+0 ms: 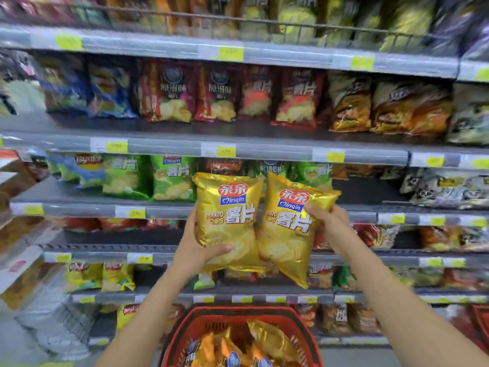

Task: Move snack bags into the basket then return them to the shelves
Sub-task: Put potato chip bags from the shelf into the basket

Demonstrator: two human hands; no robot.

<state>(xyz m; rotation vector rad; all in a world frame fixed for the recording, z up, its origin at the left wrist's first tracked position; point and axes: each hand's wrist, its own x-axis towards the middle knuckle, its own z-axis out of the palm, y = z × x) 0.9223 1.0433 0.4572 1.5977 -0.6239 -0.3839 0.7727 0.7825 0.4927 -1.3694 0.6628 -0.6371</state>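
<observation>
A: The light is bright and even, seemingly from overhead, with dark shadow only in the recesses behind the stock on the shelves point(164, 205).

B: Sharpness?

A: The two gold chip bags point(229, 221) at centre read crisply and show foil glare. The top row and the left and right edges are smeared with blur, and the shelf rails bow from wide-angle distortion.
</observation>
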